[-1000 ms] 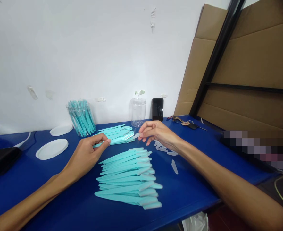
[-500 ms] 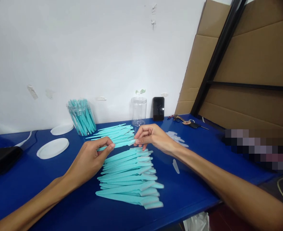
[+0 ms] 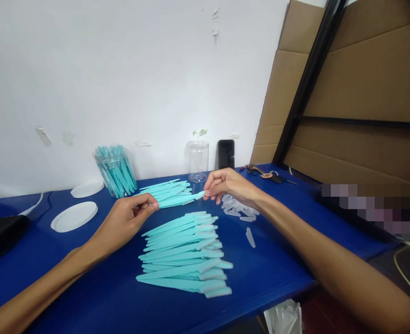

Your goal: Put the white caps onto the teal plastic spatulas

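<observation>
My left hand [image 3: 131, 215] pinches the handle end of a teal eyebrow razor [image 3: 175, 201], held level above the table. At the razor's other end, my right hand [image 3: 225, 188] pinches a whitish blade cap [image 3: 199, 195] between thumb and fingers. Whether the cap is fully seated on the blade, I cannot tell. Below my hands lies a row of teal razors with pale caps [image 3: 184, 255], handles to the left. Behind the held razor are more teal razors [image 3: 170, 188], partly hidden. Loose translucent caps [image 3: 239, 208] are heaped under my right wrist, and a single cap [image 3: 250, 237] lies nearer.
A clear jar full of teal razors [image 3: 116, 171] stands by the wall, with two white lids [image 3: 74, 217] near it. Further right are a clear jar [image 3: 198, 162], a phone [image 3: 226, 154] and keys [image 3: 276, 178]. A black object [image 3: 4, 234] sits at the left on the blue table [image 3: 103, 297].
My right hand has moved slightly up and right with the cap, away from my left hand. More of the loose cap heap shows now. The view has shifted a little.
</observation>
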A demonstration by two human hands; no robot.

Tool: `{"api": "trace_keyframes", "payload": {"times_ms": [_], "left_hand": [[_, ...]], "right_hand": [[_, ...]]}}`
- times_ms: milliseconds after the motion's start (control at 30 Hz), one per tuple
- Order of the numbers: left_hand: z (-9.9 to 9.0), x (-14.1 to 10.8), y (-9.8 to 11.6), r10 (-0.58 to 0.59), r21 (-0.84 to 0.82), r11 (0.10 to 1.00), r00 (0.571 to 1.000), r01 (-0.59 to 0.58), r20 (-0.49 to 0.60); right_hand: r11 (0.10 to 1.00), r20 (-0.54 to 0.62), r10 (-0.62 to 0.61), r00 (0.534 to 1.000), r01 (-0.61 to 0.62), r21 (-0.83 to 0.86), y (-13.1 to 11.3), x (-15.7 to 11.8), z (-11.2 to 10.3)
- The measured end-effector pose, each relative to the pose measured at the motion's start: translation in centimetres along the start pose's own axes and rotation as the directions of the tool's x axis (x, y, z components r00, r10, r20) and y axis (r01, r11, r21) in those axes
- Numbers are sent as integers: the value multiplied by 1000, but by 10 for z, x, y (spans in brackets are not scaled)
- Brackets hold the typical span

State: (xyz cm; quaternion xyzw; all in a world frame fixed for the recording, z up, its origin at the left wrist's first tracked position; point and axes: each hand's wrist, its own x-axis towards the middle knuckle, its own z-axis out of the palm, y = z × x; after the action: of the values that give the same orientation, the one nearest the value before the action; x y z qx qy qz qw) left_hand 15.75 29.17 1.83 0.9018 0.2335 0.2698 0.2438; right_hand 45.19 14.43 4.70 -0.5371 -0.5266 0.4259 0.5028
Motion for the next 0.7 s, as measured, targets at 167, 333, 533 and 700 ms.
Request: {"api": "trace_keyframes", "payload": {"times_ms": [167, 333, 533, 700], "left_hand": [[-1, 4, -7, 77, 2, 997, 987, -78, 139], [-7, 5, -6, 141, -8, 990, 959, -144, 246], [-6, 2, -9, 169, 21, 983, 948, -181, 270], [0, 5, -19, 138, 119, 980, 974, -160, 179]], "right_hand": [[990, 107, 102, 989, -91, -106, 4, 1, -2], [971, 215, 187, 959, -147, -191, 2, 1, -1], [956, 291, 228, 929, -157, -246, 2, 1, 2], [944, 298, 237, 925, -147, -297, 3, 1, -3]]}}
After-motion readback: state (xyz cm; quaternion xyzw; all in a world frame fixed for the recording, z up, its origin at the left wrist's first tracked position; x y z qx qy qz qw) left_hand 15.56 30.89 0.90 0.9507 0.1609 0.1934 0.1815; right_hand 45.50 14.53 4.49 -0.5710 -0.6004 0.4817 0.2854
